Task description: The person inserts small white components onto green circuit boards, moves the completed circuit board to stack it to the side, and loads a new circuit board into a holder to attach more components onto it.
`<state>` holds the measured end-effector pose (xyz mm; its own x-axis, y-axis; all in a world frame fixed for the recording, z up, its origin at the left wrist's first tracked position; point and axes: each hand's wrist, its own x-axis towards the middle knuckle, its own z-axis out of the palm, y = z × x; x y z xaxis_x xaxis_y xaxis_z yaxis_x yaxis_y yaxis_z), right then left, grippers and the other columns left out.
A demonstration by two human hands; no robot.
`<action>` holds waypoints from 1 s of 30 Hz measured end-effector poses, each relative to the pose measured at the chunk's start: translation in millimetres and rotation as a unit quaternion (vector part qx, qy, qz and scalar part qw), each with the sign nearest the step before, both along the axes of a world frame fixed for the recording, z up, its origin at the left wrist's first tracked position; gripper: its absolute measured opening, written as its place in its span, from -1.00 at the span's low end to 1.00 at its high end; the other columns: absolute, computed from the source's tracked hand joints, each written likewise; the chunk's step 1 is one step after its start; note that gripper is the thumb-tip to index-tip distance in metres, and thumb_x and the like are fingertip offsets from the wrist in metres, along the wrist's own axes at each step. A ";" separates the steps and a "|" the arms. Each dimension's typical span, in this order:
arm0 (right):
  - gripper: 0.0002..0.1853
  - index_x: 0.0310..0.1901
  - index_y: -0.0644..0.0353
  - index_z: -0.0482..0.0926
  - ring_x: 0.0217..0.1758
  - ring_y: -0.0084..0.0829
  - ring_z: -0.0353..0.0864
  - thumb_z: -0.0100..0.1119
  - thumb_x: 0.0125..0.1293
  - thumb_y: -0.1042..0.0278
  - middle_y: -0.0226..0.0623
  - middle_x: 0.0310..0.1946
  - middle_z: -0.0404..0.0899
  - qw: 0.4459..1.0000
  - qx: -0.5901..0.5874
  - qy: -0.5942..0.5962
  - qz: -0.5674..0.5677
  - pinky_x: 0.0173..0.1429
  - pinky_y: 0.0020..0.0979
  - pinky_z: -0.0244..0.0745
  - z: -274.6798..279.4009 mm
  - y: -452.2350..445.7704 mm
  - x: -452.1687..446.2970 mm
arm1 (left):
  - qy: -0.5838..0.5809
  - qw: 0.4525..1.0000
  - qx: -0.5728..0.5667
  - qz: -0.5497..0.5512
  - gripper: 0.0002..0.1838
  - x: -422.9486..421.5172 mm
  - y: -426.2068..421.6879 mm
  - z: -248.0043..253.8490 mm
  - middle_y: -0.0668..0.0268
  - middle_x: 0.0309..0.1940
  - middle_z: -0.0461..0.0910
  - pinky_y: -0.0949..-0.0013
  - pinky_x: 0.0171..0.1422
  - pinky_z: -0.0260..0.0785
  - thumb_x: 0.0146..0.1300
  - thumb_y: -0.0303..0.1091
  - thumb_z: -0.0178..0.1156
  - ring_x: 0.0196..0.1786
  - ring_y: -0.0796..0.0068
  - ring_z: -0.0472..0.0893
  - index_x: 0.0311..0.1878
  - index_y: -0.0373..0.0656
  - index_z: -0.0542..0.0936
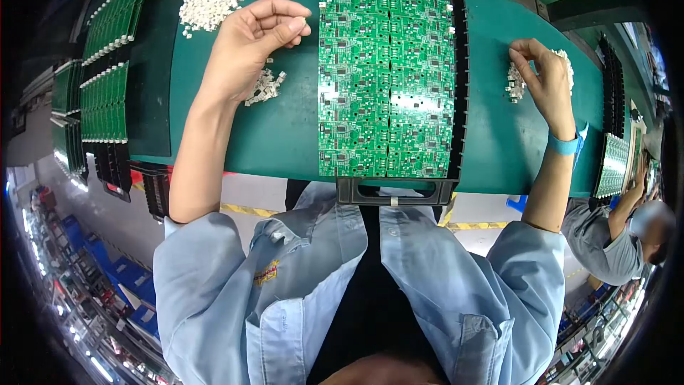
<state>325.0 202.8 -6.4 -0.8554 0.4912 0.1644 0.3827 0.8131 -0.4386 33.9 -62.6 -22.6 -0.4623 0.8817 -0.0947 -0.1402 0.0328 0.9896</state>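
My left hand (265, 31) is raised at the left edge of a green circuit board panel (388, 71). Its thumb and forefinger pinch a small white connector, mostly covered by the fingertips. Below that hand lies a small heap of white connectors (265, 88). My right hand (545, 77), with a blue band on the wrist, is over another heap of white connectors (514, 85) and partly covers it. Its thumb and forefinger tips come together; whatever is between them is hidden. A few white connectors sit along the panel's upper left and right edges.
A larger heap of white connectors (209, 7) lies at the upper left of the green mat (285, 139). The panel rests in a black rack (396, 191). More panels (105, 103) stand at left. At far right are another panel (613, 164) and a co-worker (605, 242).
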 end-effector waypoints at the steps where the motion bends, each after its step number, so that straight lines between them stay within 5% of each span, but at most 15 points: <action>1: -0.92 -0.31 0.35 0.58 -0.58 -0.49 0.40 0.19 0.19 0.53 -0.30 -0.50 0.57 1.000 0.000 0.003 0.002 -0.47 -0.49 0.30 0.9 -0.5 -0.7 | 0.008 1.000 -0.007 0.001 -0.82 1.5 0.2 1.0 0.18 -0.33 0.63 0.63 -0.18 0.43 0.22 -0.51 0.23 -0.34 0.58 0.57 -0.12 -0.36 0.59; 10: -0.93 -0.28 0.32 0.60 -0.52 -0.58 0.42 0.15 0.24 0.53 -0.36 -0.50 0.56 0.994 -0.109 0.028 -0.009 -0.42 -0.59 0.31 -0.8 0.3 -4.1 | 0.060 0.998 -0.030 -0.021 -0.88 3.1 2.8 7.3 0.24 -0.30 0.61 0.60 -0.09 0.39 0.23 -0.51 0.22 -0.27 0.57 0.54 -0.19 -0.32 0.60; 19: -0.93 -0.28 0.31 0.60 -0.50 -0.62 0.41 0.17 0.26 0.50 -0.39 -0.51 0.53 0.988 -0.151 0.041 0.011 -0.39 -0.64 0.32 6.8 -10.6 -12.8 | 0.348 0.936 0.013 0.038 -0.91 13.7 9.6 -4.5 0.37 -0.32 0.58 0.58 -0.29 0.32 0.18 -0.51 0.25 -0.39 0.59 0.46 -0.26 -0.29 0.66; 30: -0.91 -0.31 0.32 0.59 -0.51 -0.64 0.40 0.19 0.28 0.47 -0.42 -0.54 0.50 0.975 -0.215 0.063 -0.005 -0.40 -0.67 0.30 13.5 -17.3 -21.3 | 0.460 0.886 0.025 0.047 -0.90 18.6 7.1 -2.8 0.37 -0.33 0.57 0.56 -0.35 0.28 0.15 -0.51 0.26 -0.44 0.59 0.43 -0.26 -0.27 0.66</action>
<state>303.7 185.5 7.1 -0.8365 0.5461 0.0455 0.3107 0.5409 -0.7816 52.6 -55.5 -25.4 -0.3942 0.8279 0.3991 0.7276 0.0159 0.6858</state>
